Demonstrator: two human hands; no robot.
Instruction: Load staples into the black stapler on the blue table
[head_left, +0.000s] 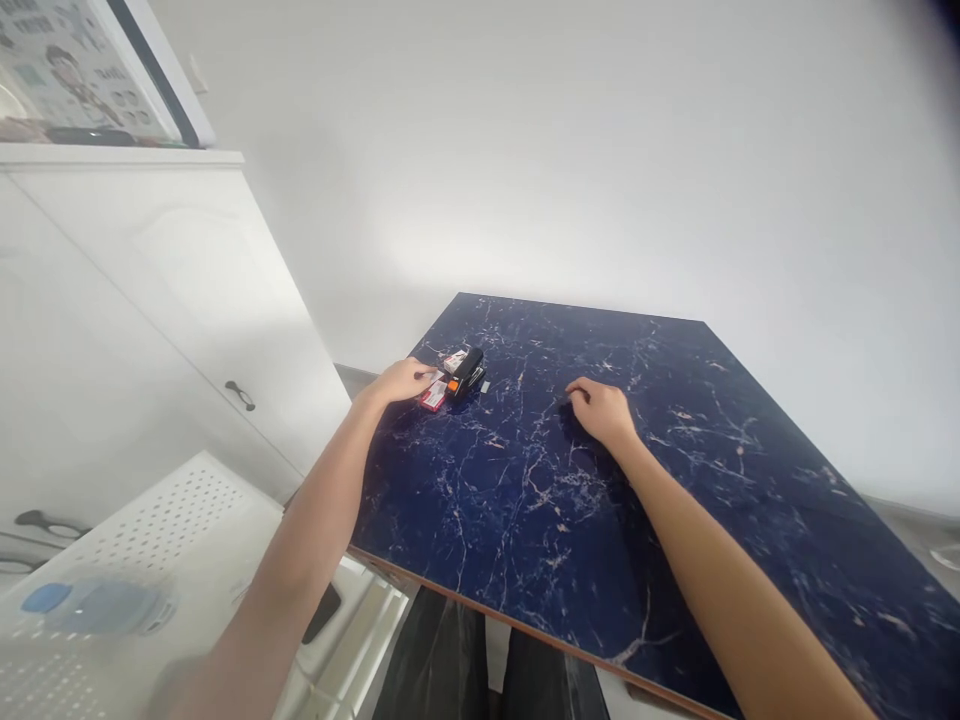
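Note:
A black stapler with an orange mark lies near the far left part of a dark blue marble-patterned table. Two small red and white boxes sit beside it, one on its near side and one on its far side. A tiny grey piece lies just right of the stapler. My left hand reaches to the nearer box, fingertips touching or pinching it. My right hand rests on the tabletop in the middle with its fingers curled under, holding nothing I can see.
A white cabinet with dark handles stands to the left against a white wall. A white perforated surface with a clear bottle with a blue cap is at lower left. My dark trousers show below the table's near edge.

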